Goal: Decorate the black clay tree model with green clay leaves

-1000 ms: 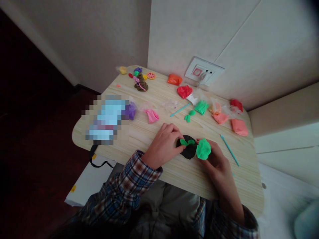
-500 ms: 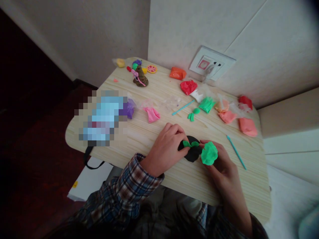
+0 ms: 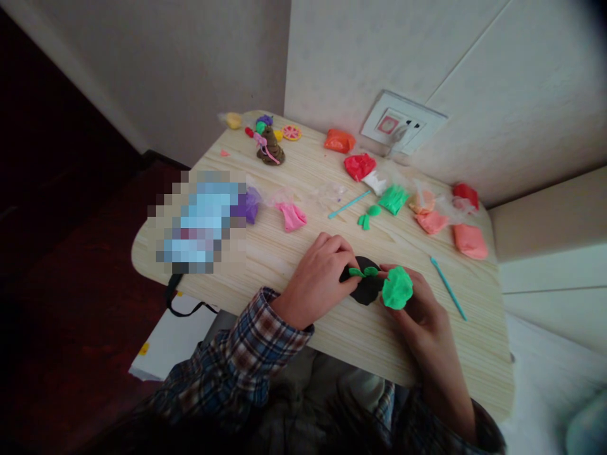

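Note:
My left hand is closed in a pinch, thumb and fingers at a small green clay piece shaped like paired leaves. Under those leaves is a dark, roughly round black piece, partly covered by my fingers; I cannot tell what it is made of. A ruffled, rounded lump of green clay shows at the thumb and fingers of my right hand, which curl around behind it. Past my hands, small flat green clay bits lie on the table.
On the wooden table lie a blue modelling stick, another stick, a green clay packet, a pink one and several others. A brown coiled clay figure stands at the back left. A wall socket is behind.
The camera view has shifted slightly. Both hands keep nearly the same grip and place, with the green clay lump raised a touch.

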{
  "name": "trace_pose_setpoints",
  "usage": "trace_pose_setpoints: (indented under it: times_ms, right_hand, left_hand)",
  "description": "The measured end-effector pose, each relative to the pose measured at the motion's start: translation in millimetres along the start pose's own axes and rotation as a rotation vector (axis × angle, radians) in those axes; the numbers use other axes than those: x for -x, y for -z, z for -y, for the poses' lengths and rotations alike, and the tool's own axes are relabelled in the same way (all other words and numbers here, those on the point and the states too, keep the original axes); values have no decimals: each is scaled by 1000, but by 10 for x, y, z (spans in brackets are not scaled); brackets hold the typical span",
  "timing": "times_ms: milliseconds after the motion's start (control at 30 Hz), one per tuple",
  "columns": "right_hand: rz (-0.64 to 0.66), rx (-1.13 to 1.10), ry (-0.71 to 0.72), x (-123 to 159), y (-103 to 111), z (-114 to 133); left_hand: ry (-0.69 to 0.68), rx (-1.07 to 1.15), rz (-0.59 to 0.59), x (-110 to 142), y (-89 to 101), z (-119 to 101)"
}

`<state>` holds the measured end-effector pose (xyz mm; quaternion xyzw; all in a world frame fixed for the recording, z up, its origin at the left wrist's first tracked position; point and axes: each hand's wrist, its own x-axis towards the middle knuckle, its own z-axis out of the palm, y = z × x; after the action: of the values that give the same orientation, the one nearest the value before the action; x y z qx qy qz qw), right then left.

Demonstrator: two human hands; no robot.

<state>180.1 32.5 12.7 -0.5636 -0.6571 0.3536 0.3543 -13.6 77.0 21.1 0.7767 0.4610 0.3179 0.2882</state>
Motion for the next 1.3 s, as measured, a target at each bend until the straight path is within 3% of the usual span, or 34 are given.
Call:
trace_pose_setpoints:
  times_ms: [600,1133,1300]
  right_hand:
    - [-9,14,60,-15,-28,-36]
    - [-186,115,140,-66,-219,-10]
    - [-177,90,165,-72,-227,11]
  left_hand:
    - [3,30,-44,75,13,5]
    - [53,265,-477,141,159,30]
    - [114,253,-501,165,167,41]
